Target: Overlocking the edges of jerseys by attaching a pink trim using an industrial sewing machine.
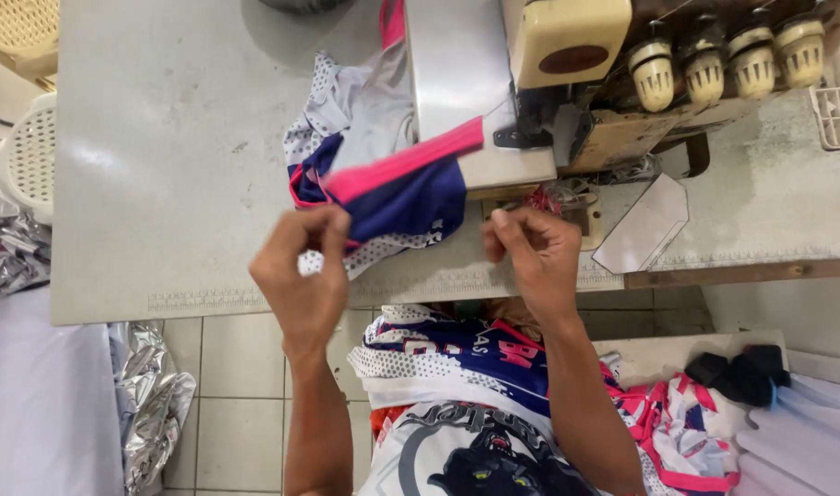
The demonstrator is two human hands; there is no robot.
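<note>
A navy, white and pink sports garment (397, 188) lies on the grey sewing table (163, 156), its pink edge band running up to the sewing machine (567, 83). My left hand (302, 271) pinches the garment's near left corner between thumb and fingers. At the machine's front, by the needle area, my right hand (530, 253) has its fingers closed on small bits of fabric or thread; what exactly it holds is hard to tell. More of the same printed fabric (457, 354) hangs below the table edge over my lap.
Several thread cones (728, 60) stand on the machine at top right. A white card (642, 225) lies right of my right hand. Silver foil bags (154, 404) sit on the tiled floor at left, with plastic baskets (21, 110) beyond. Pink and white cloth pieces (686, 436) pile at lower right.
</note>
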